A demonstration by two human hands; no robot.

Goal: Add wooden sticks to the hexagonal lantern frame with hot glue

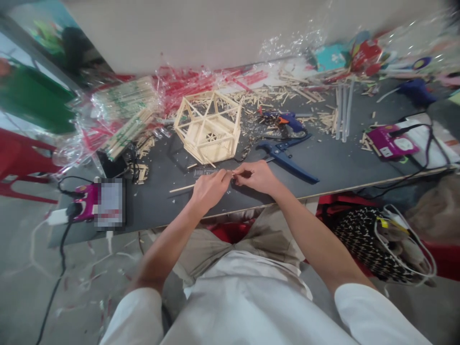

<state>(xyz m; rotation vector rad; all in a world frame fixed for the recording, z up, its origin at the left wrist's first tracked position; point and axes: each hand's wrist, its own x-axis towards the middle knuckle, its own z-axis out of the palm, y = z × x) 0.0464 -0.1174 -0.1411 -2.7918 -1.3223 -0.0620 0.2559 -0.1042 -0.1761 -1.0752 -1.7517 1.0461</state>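
Pinching with fingers of left hand [209, 190] on a thin stick [180, 189], jutting out leftward past the knuckles; fingertips of right hand [258, 176] drawn narrow alongside, cannot tell whether gripping; farther left, clear plastic wrapping [104, 98] around bundled sticks [130, 132]; just beyond the fingers, open wooden frame [192, 143] on grey table [341, 165].

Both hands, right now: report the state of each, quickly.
Left hand: closed, apparently holding a thin wooden stick.
Right hand: pinched closed beside the left; what it holds, if anything, cannot be told.
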